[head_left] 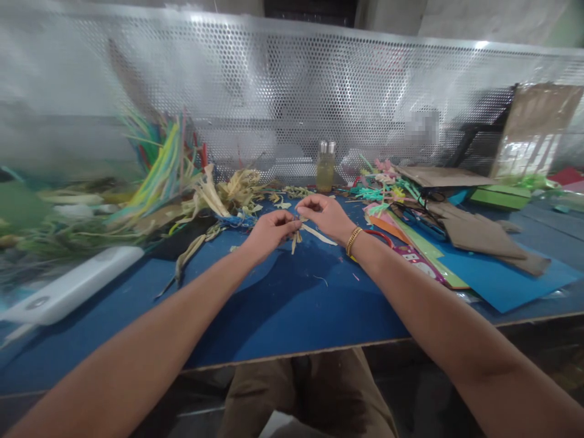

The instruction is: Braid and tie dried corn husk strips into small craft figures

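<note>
Left hand pinches a pale strip, long axis toward the table's near edge. Right hand curls closed, hold unclear.

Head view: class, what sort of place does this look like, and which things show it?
Probably a craft workspace: the blue tabletop holds a bundle of thin coloured strips, a pale, dry, husk-like bunch and brown cardboard pieces.

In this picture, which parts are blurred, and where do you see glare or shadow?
Head view: green strands at far left look smeared; head view: bright glare spots dot the perforated panel along its top edge; head view: a soft shadow darkens the blue tabletop below the left hand.
</note>
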`<state>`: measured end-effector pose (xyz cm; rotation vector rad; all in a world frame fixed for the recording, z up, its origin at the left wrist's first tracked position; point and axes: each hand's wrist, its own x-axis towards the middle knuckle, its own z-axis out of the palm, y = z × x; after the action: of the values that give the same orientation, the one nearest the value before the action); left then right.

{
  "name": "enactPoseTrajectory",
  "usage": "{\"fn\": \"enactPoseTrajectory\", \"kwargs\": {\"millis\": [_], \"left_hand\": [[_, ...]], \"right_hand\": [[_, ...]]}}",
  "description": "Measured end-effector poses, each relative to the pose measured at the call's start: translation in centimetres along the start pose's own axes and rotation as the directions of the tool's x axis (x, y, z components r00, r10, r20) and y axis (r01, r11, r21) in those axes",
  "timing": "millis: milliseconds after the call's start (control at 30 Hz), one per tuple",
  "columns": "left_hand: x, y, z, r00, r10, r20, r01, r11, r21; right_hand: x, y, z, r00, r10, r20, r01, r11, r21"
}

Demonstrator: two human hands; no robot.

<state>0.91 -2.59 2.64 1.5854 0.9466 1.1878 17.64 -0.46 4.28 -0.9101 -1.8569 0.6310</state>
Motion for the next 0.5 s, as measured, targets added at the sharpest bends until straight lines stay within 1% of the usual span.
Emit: {"fn": "enactPoseTrajectory", "kwargs": {"millis": [67, 100, 167, 233, 333, 367, 433, 500], "left_hand": [[0.2, -0.1, -0.2, 0.998, -0.01, -0.055, 0.004, 0.996, -0.095], [0.3, -0.2, -0.3, 0.996, -0.015, -0.083, 0.002, 0.989, -0.149], [0.5, -0.3, -0.4, 0.992, -0.033, -0.124, 0.003, 0.971, -0.237], [0.6, -0.2, -0.4, 0.988, -0.057, -0.146, 0.011, 0.955, -0.295], [0.5, 0.1, -0.2, 0.984, -0.087, -0.155, 0.032, 0.944, -0.33], [0.5, 0.2, -0.1, 0.983, -0.099, -0.154, 0.044, 0.944, -0.326], [0.5, 0.3, -0.4, 0.979, -0.121, -0.164, 0.064, 0.947, -0.314], [0.7, 0.1, -1.0, 0.964, -0.15, -0.219, 0.08, 0.952, -0.297]], "right_hand": [[-0.2, 0.1, 0.5, 0.996, 0.087, -0.024, -0.084, 0.993, 0.077], [-0.3, 0.2, 0.8, 0.99, 0.139, -0.015, -0.137, 0.985, 0.107], [-0.6, 0.3, 1.4, 0.975, 0.216, 0.046, -0.22, 0.966, 0.134], [-0.9, 0.3, 1.9, 0.973, 0.209, 0.102, -0.219, 0.971, 0.094], [-1.2, 0.2, 2.3, 0.99, 0.12, 0.071, -0.116, 0.991, -0.06], [-1.2, 0.2, 2.4, 0.993, 0.107, 0.053, -0.101, 0.99, -0.098], [-1.2, 0.4, 2.3, 0.992, 0.122, 0.038, -0.118, 0.989, -0.087], [-1.2, 0.6, 2.2, 0.982, 0.179, 0.06, -0.181, 0.983, 0.022]]}}
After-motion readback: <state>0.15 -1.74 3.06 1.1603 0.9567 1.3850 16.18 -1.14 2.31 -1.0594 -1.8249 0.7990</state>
